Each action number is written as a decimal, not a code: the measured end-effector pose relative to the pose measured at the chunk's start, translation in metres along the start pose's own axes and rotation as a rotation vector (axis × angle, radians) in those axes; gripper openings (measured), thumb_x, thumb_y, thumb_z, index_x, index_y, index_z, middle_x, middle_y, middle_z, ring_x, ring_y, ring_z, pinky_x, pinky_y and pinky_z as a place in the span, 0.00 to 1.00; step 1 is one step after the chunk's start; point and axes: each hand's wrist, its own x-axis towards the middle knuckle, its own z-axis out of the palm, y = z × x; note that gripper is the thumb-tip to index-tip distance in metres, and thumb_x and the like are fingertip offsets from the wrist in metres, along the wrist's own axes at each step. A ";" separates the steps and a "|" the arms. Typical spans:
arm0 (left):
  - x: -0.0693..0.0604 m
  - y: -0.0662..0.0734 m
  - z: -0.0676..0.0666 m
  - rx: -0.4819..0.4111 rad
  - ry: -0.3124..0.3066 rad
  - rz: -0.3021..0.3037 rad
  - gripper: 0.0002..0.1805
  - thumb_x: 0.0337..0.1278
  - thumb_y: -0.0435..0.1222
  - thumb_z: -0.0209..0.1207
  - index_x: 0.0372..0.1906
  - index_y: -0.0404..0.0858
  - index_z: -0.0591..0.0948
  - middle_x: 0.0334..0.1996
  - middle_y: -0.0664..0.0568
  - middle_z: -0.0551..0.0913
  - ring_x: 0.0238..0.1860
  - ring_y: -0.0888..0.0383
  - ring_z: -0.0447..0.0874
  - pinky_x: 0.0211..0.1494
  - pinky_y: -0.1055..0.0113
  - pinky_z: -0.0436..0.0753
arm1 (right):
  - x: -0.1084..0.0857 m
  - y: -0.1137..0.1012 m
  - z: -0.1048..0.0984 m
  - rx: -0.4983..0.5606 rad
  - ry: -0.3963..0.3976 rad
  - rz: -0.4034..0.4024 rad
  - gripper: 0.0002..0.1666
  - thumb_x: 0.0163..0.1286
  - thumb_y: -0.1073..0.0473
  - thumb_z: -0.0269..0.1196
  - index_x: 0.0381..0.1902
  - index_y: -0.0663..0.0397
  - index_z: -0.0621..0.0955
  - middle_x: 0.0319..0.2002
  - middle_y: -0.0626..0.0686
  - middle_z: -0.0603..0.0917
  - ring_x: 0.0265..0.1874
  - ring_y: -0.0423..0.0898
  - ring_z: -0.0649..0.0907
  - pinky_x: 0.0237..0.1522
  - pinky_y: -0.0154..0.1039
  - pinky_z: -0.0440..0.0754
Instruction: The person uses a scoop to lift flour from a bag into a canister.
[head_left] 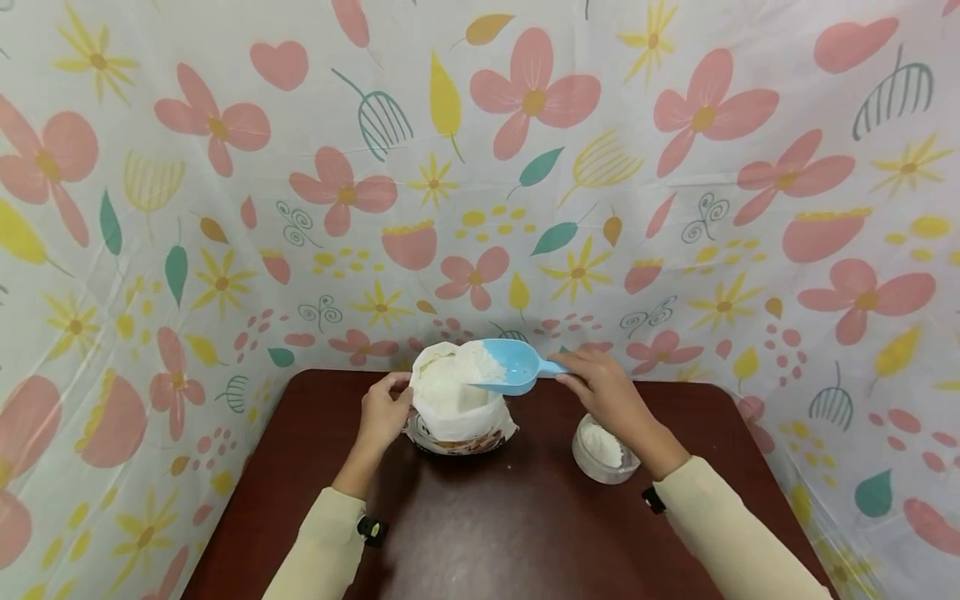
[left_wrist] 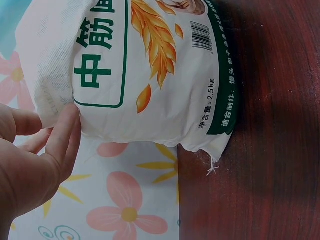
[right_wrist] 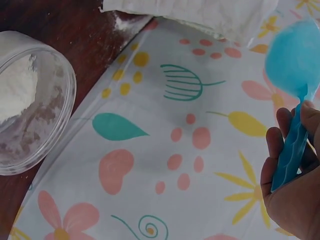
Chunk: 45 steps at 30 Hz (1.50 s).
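A white flour bag (head_left: pixel 459 417) stands with its top rolled down and white flour inside. My left hand (head_left: pixel 386 410) pinches the bag's folded rim at its left side; the left wrist view shows thumb and fingers on that rim and the bag's printed side (left_wrist: pixel 165 75). In my right hand (head_left: pixel 603 387) is the handle of a blue scoop (head_left: pixel 517 367). Flour lies in the scoop's front part, which is over the bag's mouth. In the right wrist view the fingers curl round the scoop's ridged handle (right_wrist: pixel 292 145).
A clear round bowl (head_left: pixel 606 454) with some flour in it stands on the dark red-brown table (head_left: pixel 487 533), right of the bag and below my right forearm. A flower-patterned cloth (head_left: pixel 480 192) hangs behind the table and along its sides. A little flour is spilled near the bag.
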 end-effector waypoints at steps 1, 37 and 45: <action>0.000 0.000 0.000 -0.003 -0.003 0.001 0.13 0.71 0.31 0.58 0.55 0.36 0.85 0.46 0.39 0.85 0.32 0.55 0.87 0.40 0.54 0.93 | -0.001 0.000 -0.001 0.003 0.000 0.012 0.19 0.72 0.58 0.67 0.59 0.46 0.86 0.45 0.45 0.88 0.41 0.43 0.81 0.39 0.40 0.84; 0.000 -0.001 0.000 0.026 0.006 0.007 0.14 0.71 0.31 0.58 0.56 0.36 0.85 0.46 0.39 0.85 0.33 0.53 0.87 0.39 0.56 0.93 | -0.052 0.022 -0.043 -0.111 0.107 0.028 0.21 0.67 0.64 0.71 0.57 0.48 0.87 0.51 0.50 0.90 0.51 0.51 0.85 0.47 0.50 0.86; 0.001 -0.001 0.000 0.028 0.012 0.006 0.13 0.71 0.31 0.58 0.55 0.37 0.85 0.46 0.39 0.85 0.32 0.55 0.87 0.40 0.52 0.93 | -0.071 0.028 -0.053 -0.147 0.153 0.025 0.24 0.61 0.67 0.74 0.56 0.47 0.88 0.48 0.48 0.90 0.47 0.48 0.85 0.45 0.34 0.80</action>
